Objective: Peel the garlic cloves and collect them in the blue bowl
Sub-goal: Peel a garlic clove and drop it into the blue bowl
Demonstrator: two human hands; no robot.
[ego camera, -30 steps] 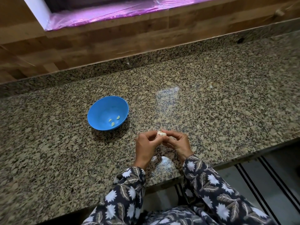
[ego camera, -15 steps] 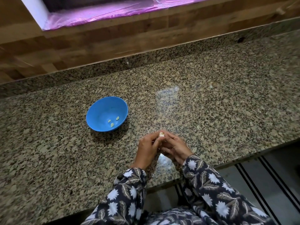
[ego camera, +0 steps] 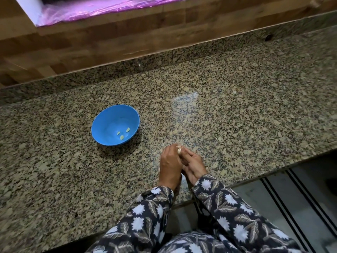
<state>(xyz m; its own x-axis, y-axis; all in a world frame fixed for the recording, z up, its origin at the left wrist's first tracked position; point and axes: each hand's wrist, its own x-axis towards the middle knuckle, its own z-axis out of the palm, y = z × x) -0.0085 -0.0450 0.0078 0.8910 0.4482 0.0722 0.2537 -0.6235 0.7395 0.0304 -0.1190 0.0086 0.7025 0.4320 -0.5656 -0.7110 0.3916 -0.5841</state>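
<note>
Granite counter (ego camera: 237, 106): speckled brown and black, it is running across the whole view, and a pale reflection is shining on it beyond the hands.
Bowl (ego camera: 102, 123): blue and upright, it is sitting on the counter, left of the hands and farther from the person, apart from them.
Peeled cloves (ego camera: 122, 137): three small pale pieces are lying apart from one another on the bowl's bottom, toward its near right side.
Garlic (ego camera: 179, 149): a pale piece with papery skin is showing between the fingertips of both hands, above the counter near its front edge, right of the bowl and outside it. Whether it is one clove or several, I cannot tell.
Left hand (ego camera: 170, 161): it is curling its fingers round the garlic from the left, its back facing the camera.
Right hand (ego camera: 194, 164): it is pinching the garlic from the right with bent fingers and is touching the left hand.
Sleeves (ego camera: 145, 216): dark cloth with white flowers and grey leaves is covering both forearms down to the wrists.
Wall (ego camera: 109, 39): wooden boards are rising behind the counter.
Film (ego camera: 94, 8): pink and shiny, it is lying along the ledge above the boards.
Floor (ego camera: 295, 212): grey, with dark stripes, it is showing below the counter's front edge on the right.
</note>
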